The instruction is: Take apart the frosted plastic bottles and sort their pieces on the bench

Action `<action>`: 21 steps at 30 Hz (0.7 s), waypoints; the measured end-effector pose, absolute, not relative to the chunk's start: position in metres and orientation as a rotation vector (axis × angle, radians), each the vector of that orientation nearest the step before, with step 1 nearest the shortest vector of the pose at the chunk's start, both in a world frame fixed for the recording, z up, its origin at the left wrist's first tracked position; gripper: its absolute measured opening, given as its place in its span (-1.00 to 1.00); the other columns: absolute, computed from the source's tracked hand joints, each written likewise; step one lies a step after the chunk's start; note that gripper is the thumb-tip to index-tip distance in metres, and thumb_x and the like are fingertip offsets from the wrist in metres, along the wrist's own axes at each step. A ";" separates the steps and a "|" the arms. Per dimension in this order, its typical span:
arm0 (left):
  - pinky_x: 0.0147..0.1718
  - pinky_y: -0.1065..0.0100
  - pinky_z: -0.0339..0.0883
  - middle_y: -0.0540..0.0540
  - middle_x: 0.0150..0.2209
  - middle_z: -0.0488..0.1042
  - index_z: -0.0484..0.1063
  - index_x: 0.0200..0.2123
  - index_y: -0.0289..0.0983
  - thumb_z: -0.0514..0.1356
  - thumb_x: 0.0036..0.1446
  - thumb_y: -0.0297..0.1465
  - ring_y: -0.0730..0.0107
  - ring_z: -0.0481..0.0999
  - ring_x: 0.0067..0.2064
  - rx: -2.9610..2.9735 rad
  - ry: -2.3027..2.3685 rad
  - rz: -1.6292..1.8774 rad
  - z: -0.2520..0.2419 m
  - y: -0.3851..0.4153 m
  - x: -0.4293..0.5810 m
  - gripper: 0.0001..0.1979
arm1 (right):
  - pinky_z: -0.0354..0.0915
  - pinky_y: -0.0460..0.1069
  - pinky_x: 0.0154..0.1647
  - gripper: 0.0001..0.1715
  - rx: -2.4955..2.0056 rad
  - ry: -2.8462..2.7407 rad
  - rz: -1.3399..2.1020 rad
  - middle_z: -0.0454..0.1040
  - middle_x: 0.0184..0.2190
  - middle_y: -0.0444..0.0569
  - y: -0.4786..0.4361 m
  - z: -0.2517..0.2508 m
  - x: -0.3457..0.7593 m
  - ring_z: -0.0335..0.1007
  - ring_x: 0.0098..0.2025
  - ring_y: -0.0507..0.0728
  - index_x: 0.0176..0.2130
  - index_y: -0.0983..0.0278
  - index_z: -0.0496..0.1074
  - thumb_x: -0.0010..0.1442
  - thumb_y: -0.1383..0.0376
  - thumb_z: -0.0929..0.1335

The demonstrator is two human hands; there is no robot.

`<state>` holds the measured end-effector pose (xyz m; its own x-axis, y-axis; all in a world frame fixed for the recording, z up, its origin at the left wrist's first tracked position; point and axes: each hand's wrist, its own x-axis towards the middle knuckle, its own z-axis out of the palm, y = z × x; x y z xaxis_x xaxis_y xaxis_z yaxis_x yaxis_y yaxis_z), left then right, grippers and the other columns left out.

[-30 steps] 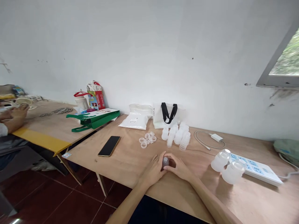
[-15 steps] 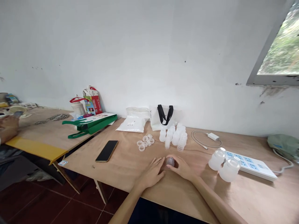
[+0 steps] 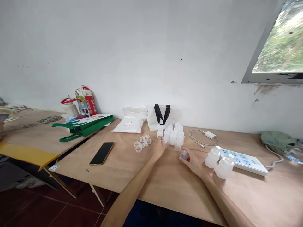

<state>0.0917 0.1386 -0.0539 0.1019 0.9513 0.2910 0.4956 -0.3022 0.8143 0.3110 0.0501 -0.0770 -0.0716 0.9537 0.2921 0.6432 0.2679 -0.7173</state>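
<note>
My left hand (image 3: 159, 148) reaches forward to a cluster of translucent plastic bottles (image 3: 172, 137), its fingertips against their lower parts. No bottle is visibly lifted. My right hand (image 3: 193, 163) grips a small grey-tinted vial (image 3: 184, 154) between thumb and fingers, a little in front of the cluster. Its contents are too small to make out. Several translucent plastic rings (image 3: 142, 142) lie left of my left hand, and two wide plastic jars (image 3: 212, 157) stand right of my right hand.
The plywood table (image 3: 180, 192) also holds a black phone (image 3: 101, 153), white packets (image 3: 127, 125), a white tote bag (image 3: 159, 117), a charger (image 3: 209, 135), and a power strip (image 3: 243, 161). A co-worker's hand (image 3: 1, 126) sits at the far left, by a second table.
My hands have come apart: the left went forward to the bottles, and the right moved right with the vial. The whole view has shifted as my head turned.
</note>
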 end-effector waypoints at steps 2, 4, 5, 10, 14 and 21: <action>0.02 0.14 0.32 -0.22 0.02 0.53 0.39 0.08 -0.25 0.26 0.20 -0.21 0.09 0.52 0.01 1.838 1.431 1.159 -0.063 0.144 0.096 -0.57 | 0.33 0.14 0.06 -0.47 -1.451 -1.797 0.543 0.48 0.09 -0.05 0.051 -0.079 0.311 0.41 0.08 0.26 0.15 0.06 0.27 0.21 0.06 0.33; 0.00 0.17 0.33 -0.18 -0.02 0.57 0.44 0.04 -0.23 0.25 0.21 -0.23 0.14 0.54 -0.02 1.812 1.429 1.225 -0.070 0.146 0.097 -0.64 | 0.32 0.17 0.09 -0.45 -1.461 -1.793 0.553 0.47 0.10 -0.03 0.051 -0.080 0.312 0.40 0.10 0.27 0.16 0.06 0.27 0.21 0.06 0.33; 0.01 0.19 0.33 -0.17 -0.03 0.58 0.46 0.03 -0.22 0.26 0.21 -0.24 0.15 0.54 -0.02 1.797 1.429 1.256 -0.071 0.146 0.097 -0.65 | 0.31 0.18 0.10 -0.45 -1.469 -1.790 0.556 0.46 0.11 -0.03 0.052 -0.081 0.313 0.38 0.12 0.28 0.16 0.06 0.27 0.20 0.05 0.33; 0.08 0.21 0.30 -0.17 -0.01 0.59 0.50 0.03 -0.22 0.32 0.16 -0.28 0.17 0.53 0.04 1.767 1.423 1.342 -0.067 0.146 0.093 -0.63 | 0.29 0.21 0.13 -0.42 -1.493 -1.787 0.570 0.46 0.12 0.00 0.053 -0.082 0.312 0.36 0.15 0.31 0.17 0.07 0.27 0.19 0.04 0.34; 0.08 0.19 0.32 -0.15 0.02 0.57 0.50 0.04 -0.22 0.29 0.19 -0.28 0.18 0.53 0.03 1.784 1.341 1.402 -0.064 0.147 0.093 -0.64 | 0.27 0.23 0.15 -0.43 -1.450 -1.810 0.558 0.45 0.12 0.02 0.053 -0.082 0.312 0.36 0.14 0.31 0.17 0.09 0.24 0.21 0.05 0.33; 0.02 0.21 0.36 -0.15 -0.02 0.57 0.41 0.15 -0.19 0.29 0.18 -0.23 0.20 0.53 0.01 1.684 1.224 1.521 -0.057 0.142 0.092 -0.52 | 0.28 0.25 0.14 -0.44 -1.475 -1.802 0.561 0.45 0.11 0.01 0.054 -0.084 0.313 0.35 0.14 0.32 0.16 0.09 0.25 0.21 0.04 0.33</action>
<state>0.0919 0.1416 -0.0572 -0.0580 0.8873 0.4575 0.2578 -0.4294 0.8655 0.3128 0.0536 -0.0840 -0.0762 0.9623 0.2610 0.6443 0.2473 -0.7237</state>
